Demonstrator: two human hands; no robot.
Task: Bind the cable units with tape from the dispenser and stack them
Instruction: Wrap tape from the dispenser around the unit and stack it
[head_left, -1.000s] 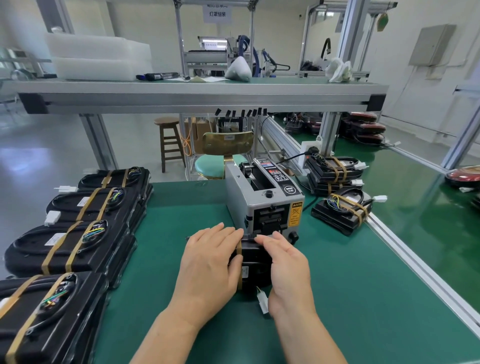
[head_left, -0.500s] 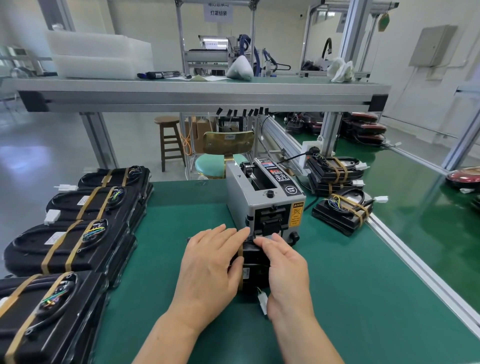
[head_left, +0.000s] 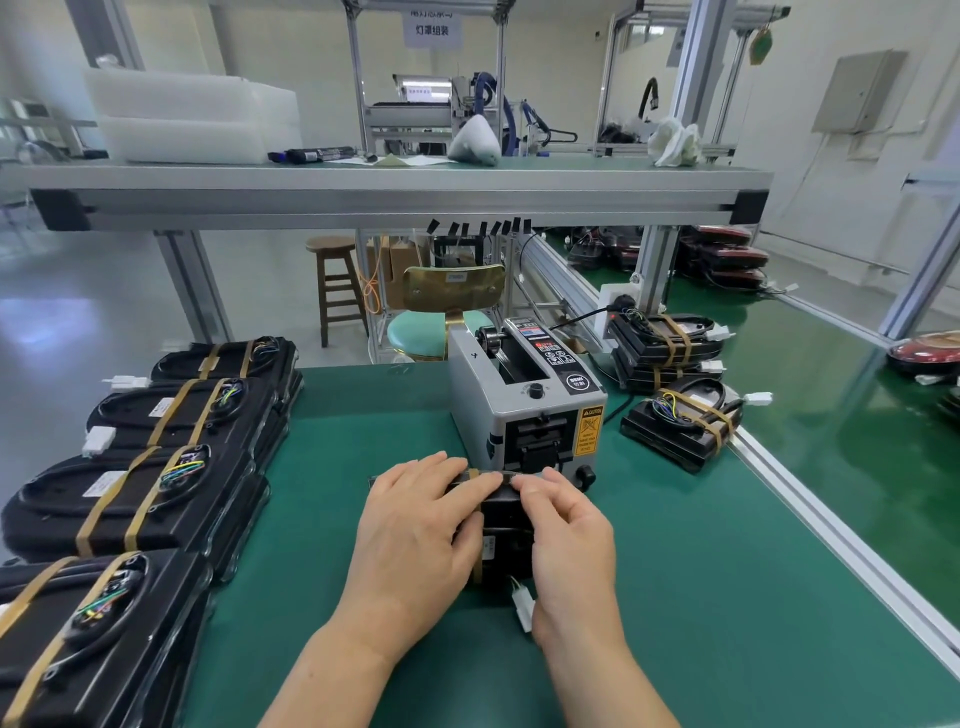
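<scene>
Between the hands, a black cable unit, glossy and boxy, held upright on its edge over the green mat, underside hidden. Across its top and down its near face, one band of tan tape. At its near lower corner, just inside the right wrist, a white connector dangling on short wires.

Left hand draped over the unit's left part, fingers laid almost straight along the top edge, thumb bent against the near face. Right hand on the opposite side, fingers curled, tips pressed to the top edge just beside the tape band.

Just beyond the fingertips, the grey tape dispenser, outlet towards the hands, very near the unit; touching or not, impossible to tell.

Left of the left hand, across a strip of bare mat, a row of bound units in stacks, from beside the forearm away to the mat's far edge. Right of the right hand, a broad stretch of bare mat out to the aluminium rail. Further out on that side, beyond the fingertips, a single bound unit close against the rail, and behind it a short stack. Far edge of the mat just behind the dispenser; above and beyond, an aluminium shelf.
</scene>
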